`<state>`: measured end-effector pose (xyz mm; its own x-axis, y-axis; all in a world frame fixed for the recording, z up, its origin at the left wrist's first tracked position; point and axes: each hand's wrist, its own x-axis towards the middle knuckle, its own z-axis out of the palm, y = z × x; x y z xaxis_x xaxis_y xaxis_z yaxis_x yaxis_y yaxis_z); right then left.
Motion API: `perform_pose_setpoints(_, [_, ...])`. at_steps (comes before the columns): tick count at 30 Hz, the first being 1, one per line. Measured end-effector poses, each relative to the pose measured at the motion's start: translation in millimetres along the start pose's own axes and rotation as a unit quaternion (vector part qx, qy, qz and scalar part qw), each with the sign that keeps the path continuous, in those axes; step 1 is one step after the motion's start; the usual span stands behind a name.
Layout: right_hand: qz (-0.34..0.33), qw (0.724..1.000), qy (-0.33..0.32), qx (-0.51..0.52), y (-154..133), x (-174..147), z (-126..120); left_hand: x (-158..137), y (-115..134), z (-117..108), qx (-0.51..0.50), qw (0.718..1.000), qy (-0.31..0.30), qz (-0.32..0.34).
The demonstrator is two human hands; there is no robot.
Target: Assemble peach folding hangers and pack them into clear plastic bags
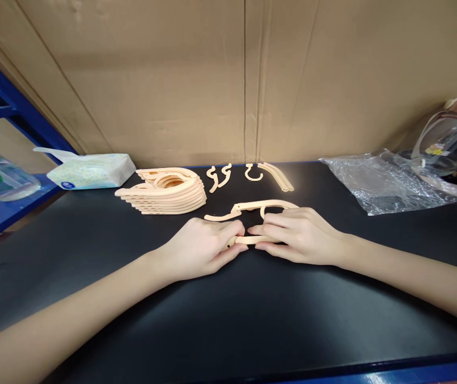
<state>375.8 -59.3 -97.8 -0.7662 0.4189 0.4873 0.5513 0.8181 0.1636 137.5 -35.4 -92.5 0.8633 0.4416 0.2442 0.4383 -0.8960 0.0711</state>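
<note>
Both hands hold a beige plastic folding clothes hanger [268, 204] just above the black table or on it; I cannot tell which. My left hand [208, 242] pinches its near left end, thumb and fingertips closed around the piece. Around the hanger's right side my right hand [300, 234] is closed, its fingers covering part of the frame. The hanger's far bar and a curved arm pointing left stay visible. Behind the left hand, a stack of similar beige hangers [164, 194] lies on the table.
Loose hooks [223, 175], a single hook [254, 173] and long bars [278, 177] lie at the back of the table [228, 330]. A tissue pack [96, 170] sits back left. On the right are a clear plastic bag [388, 181] and a transparent bottle [452, 138]. Cardboard [164, 80] stands behind.
</note>
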Motion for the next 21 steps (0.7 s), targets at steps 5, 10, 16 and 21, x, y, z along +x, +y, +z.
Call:
perform_pose_setpoints(5, [0.016,0.999,0.028,0.005,0.0,-2.5,1.5,-0.2,0.2,-0.3,0.011,1.000,0.000,0.001])
perform_pose_setpoints(10, [0.067,0.992,0.102,0.040,6.4,-4.5,2.2,0.4,-0.2,0.3,0.029,1.000,0.006,0.000])
perform_pose_setpoints(16, [0.144,0.975,0.166,0.035,18.6,-2.6,1.8,0.2,-0.1,-0.5,0.051,0.999,0.005,0.001])
perform_pose_setpoints(21, [0.166,0.978,0.098,0.080,21.8,-3.6,7.4,-0.3,-0.6,-0.2,0.058,0.998,0.016,0.016])
